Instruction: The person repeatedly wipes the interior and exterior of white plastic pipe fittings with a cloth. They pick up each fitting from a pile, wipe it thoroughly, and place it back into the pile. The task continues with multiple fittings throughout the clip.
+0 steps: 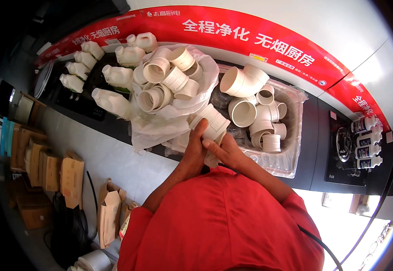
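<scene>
A white plastic pipe coupling (213, 123) is held up in front of my chest, over the counter's front edge. My left hand (195, 145) is closed round its lower left side, the thumb lying along it. Close against the coupling's lower end, my right hand (230, 151) is closed on a pale, crumpled rag (211, 160), which hangs below the fingers. To the left, a white plastic sack (147, 126) is piled with white pipe fittings (175, 78). On the right, more fittings, including a large elbow (244, 80), lie in a sink lined with clear plastic (291, 135).
White jugs (115, 103) stand on the dark counter at the left. Several white bottles (368, 151) stand beside a black cooktop (343, 147) at the far right. A red banner (268, 47) runs along the wall. Cardboard boxes (72, 178) and a black coiled hose (70, 235) occupy the floor.
</scene>
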`<state>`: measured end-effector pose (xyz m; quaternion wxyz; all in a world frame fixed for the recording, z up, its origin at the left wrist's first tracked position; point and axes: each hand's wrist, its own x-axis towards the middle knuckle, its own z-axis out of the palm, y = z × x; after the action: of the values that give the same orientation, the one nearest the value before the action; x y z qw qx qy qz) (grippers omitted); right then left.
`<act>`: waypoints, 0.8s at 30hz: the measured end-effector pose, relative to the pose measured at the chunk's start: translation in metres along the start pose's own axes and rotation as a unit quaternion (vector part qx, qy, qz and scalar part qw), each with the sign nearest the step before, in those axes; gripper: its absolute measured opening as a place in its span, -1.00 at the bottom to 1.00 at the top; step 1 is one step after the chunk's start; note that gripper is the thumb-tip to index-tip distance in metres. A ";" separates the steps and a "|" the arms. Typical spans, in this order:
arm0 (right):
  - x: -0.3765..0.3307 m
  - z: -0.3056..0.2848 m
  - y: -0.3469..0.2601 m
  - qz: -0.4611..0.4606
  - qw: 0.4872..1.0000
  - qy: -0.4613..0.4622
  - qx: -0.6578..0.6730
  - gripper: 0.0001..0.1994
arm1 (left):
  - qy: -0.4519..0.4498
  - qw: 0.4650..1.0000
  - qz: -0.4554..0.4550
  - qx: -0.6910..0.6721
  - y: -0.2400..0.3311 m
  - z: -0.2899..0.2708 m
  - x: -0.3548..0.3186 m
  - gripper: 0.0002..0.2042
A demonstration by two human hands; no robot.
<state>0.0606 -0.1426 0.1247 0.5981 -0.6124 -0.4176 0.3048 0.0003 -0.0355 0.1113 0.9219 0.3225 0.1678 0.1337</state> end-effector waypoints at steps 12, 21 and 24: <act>-0.013 -0.026 0.017 0.143 0.979 0.080 0.117 -0.53 | -0.002 0.997 -0.033 -0.065 -0.035 0.000 0.001 -0.54; -0.011 -0.032 0.001 0.184 0.921 0.077 0.335 -0.52 | -0.034 0.996 0.081 0.000 -0.048 -0.003 0.013 -0.44; -0.013 -0.033 -0.002 0.147 0.967 0.029 0.207 -0.51 | -0.014 0.998 0.063 0.007 -0.045 -0.004 0.013 -0.42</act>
<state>0.0834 -0.1698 0.1284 0.6720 -0.5385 -0.2335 0.4515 0.0172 -0.0631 0.0764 0.9118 0.3405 0.1350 0.1856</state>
